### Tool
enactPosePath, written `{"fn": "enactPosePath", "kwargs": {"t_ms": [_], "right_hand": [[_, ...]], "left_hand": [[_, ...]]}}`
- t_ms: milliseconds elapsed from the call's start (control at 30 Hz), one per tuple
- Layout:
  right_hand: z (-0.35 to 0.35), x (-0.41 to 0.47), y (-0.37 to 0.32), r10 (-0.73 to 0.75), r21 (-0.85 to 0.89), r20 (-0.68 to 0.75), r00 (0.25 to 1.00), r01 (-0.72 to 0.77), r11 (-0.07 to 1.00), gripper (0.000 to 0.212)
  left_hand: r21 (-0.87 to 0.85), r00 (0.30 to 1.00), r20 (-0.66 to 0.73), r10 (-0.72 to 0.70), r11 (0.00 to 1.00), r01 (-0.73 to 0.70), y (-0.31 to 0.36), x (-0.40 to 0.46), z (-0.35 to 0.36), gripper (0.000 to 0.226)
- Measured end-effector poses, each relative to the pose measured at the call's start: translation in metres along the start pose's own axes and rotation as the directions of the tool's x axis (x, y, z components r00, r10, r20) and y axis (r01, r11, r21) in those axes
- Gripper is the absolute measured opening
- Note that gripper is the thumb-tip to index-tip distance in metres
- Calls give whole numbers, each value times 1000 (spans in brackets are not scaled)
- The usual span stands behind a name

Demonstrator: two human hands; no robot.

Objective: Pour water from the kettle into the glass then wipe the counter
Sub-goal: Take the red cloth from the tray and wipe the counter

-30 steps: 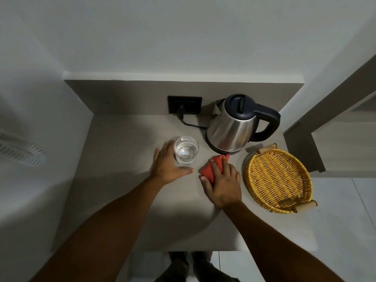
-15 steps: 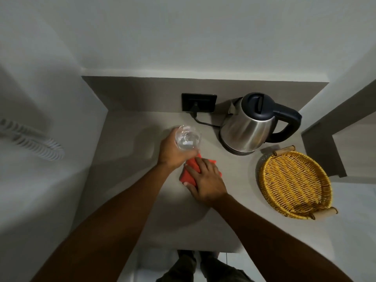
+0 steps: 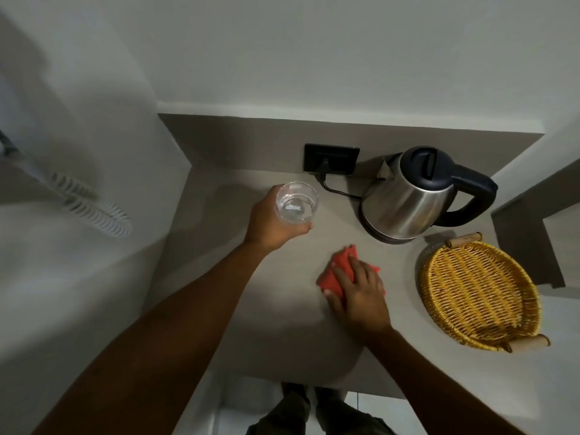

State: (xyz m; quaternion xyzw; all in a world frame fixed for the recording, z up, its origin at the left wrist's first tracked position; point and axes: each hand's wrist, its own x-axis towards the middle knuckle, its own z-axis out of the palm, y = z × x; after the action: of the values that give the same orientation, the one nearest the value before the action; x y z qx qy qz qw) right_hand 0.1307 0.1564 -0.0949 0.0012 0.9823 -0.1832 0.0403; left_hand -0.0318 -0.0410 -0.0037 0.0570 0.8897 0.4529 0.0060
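My left hand [image 3: 272,221] grips a clear glass [image 3: 296,201] with water in it, held near the back of the grey counter [image 3: 238,309], left of the kettle. The steel kettle [image 3: 408,196] with a black lid and handle stands on its base at the back right. My right hand [image 3: 357,290] lies flat on a red cloth [image 3: 337,271], pressing it onto the counter in front of the kettle.
A yellow wicker tray [image 3: 480,293] with wooden handles sits at the counter's right end. A black wall socket [image 3: 331,158] with the kettle's cord plugged in is on the back panel. White walls close in on the left and back. A coiled white cord [image 3: 94,208] hangs on the left.
My left hand closed on the glass and lifted it back and left. My right hand slid the red cloth under where the glass stood, then back to the right.
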Motion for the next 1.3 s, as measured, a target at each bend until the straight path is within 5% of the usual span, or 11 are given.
{"fn": "enactPosePath", "kwargs": {"t_ms": [233,600,1100,1300], "right_hand": [[7,33,-60,-229,4,50,972,229,973,59],[-20,51,13,216,-14,-89,972,-218,976,61],[-43,31,22,300,76,-31,954,-297,952,62],[-79,-15,64,321,157,-326,889,-284,946,56]], "left_hand": [[-30,1000,18,4,1000,-3,0,-9,4,82],[-98,993,68,-94,990,101,-8,-38,31,89],[-128,993,89,-72,988,83,-3,-53,66,87],[-103,995,101,0,995,10,1,-54,76,85]]}}
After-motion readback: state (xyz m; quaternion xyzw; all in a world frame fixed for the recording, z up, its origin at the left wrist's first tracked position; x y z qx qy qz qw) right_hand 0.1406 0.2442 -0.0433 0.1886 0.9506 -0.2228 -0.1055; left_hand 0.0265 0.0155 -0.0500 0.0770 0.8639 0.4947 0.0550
